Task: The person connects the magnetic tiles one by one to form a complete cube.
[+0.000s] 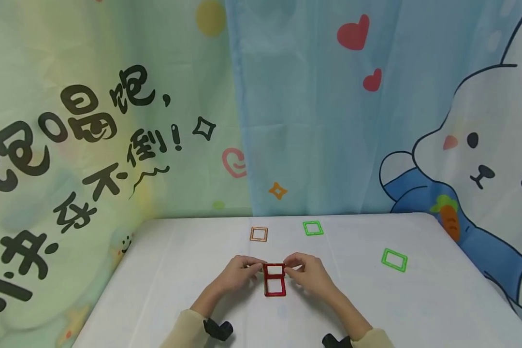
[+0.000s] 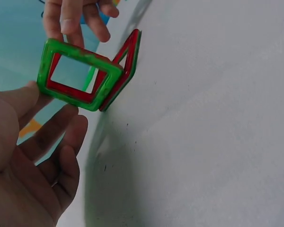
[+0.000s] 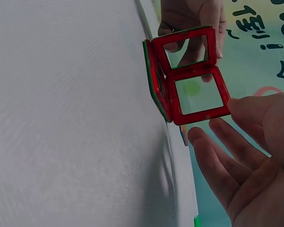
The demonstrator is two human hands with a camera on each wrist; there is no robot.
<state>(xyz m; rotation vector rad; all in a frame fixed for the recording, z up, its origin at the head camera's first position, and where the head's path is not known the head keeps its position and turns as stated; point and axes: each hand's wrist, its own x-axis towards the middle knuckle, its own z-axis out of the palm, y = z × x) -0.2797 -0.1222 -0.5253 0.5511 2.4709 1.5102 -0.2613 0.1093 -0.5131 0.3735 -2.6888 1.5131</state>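
Observation:
Square-framed magnetic tiles are joined at their edges in front of me, and in the head view they appear as a red pair. My left hand pinches the left upright tile, whose green frame faces the left wrist camera. From the other side, my right hand pinches the corner of a red tile between thumb and fingers. Two red frames stand upright at an angle to each other in the right wrist view. A third tile, red with a green edge, lies against the white tabletop.
An orange square tile and a green tile lie towards the back of the white table. Another green tile lies to the right. A printed curtain hangs behind the table.

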